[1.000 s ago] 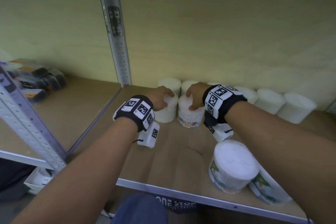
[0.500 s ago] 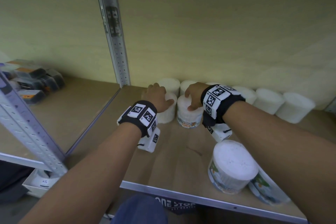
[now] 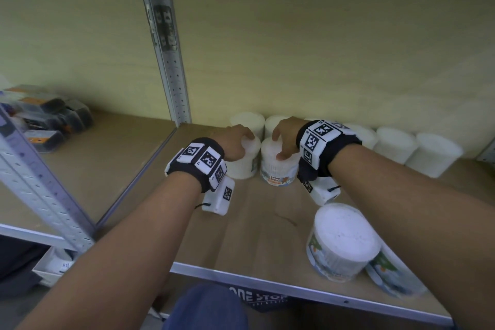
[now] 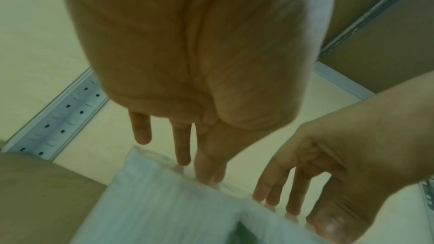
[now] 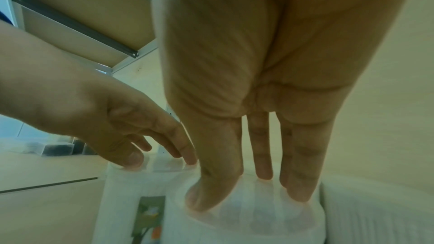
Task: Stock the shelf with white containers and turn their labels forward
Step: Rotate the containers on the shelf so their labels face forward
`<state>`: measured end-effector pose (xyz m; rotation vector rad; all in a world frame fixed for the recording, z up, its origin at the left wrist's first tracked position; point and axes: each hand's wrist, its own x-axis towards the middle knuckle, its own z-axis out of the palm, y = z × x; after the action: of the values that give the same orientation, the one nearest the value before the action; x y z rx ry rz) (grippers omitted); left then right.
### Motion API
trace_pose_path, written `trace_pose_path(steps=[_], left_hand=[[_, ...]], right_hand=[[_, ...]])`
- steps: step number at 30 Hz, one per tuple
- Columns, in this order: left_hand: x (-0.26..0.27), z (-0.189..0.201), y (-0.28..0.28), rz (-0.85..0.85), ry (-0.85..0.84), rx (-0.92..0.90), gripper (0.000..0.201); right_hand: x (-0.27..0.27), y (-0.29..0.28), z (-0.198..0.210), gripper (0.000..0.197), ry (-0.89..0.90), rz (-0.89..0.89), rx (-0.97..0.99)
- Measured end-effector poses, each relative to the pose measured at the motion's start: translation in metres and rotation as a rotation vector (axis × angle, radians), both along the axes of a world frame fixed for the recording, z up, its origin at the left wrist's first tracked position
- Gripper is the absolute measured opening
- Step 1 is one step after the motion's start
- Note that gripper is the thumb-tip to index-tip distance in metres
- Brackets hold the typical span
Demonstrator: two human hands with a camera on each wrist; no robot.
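Note:
Two white containers stand side by side in front of the back row on the shelf board (image 3: 241,222). My left hand (image 3: 237,142) grips the lid of the left container (image 3: 245,167) from above; its label (image 3: 254,162) shows on the side facing right. In the left wrist view the fingertips (image 4: 204,173) sit on that container's rim (image 4: 152,201). My right hand (image 3: 284,139) grips the top of the right container (image 3: 278,171), whose "COTTON BUDS" label faces me. In the right wrist view thumb and fingers (image 5: 295,183) wrap its lid (image 5: 246,218).
A row of white containers (image 3: 393,144) lines the back wall. Two more labelled containers (image 3: 342,244) stand near the metal front edge (image 3: 294,286) at right. A perforated upright post (image 3: 166,48) divides off the left bay, which holds dark boxes (image 3: 51,120).
My left hand has twisted on the left container, and its label now shows at the container's right side. The right hand stays on the cotton buds container.

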<state>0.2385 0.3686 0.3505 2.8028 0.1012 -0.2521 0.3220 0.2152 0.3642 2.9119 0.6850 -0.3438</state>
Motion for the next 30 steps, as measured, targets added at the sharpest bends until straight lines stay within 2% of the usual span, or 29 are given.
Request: trace_pose_path(steps=[1, 4, 7, 10, 13, 17, 26, 30], left_hand=[[-0.001, 0.002, 0.000, -0.015, 0.017, -0.003, 0.057], [-0.005, 0.006, -0.002, -0.035, 0.001, -0.048, 0.062], [-0.007, 0.001, -0.003, 0.044, -0.166, -0.124, 0.048], [-0.005, -0.007, -0.005, 0.153, -0.287, -0.003, 0.038], [-0.005, -0.012, -0.008, 0.184, -0.224, 0.099, 0.051], [-0.004, -0.014, -0.007, 0.167, -0.220, 0.133, 0.053], [-0.003, 0.000, 0.003, -0.003, -0.007, 0.089, 0.050], [-0.005, 0.005, 0.002, -0.034, -0.006, 0.008, 0.059]], right_hand=[[-0.024, -0.002, 0.018, 0.059, 0.001, -0.014, 0.019], [-0.033, -0.005, 0.020, 0.057, 0.033, -0.040, 0.142], [-0.025, -0.007, 0.014, 0.057, 0.036, -0.021, 0.160], [-0.029, -0.008, 0.017, 0.057, 0.021, 0.020, 0.145], [-0.026, -0.008, 0.015, 0.057, 0.026, 0.020, 0.151], [-0.028, -0.008, 0.015, 0.057, 0.020, 0.028, 0.168], [-0.027, -0.009, 0.013, 0.056, 0.003, 0.039, 0.190], [-0.029, -0.011, 0.014, 0.055, 0.002, 0.044, 0.193]])
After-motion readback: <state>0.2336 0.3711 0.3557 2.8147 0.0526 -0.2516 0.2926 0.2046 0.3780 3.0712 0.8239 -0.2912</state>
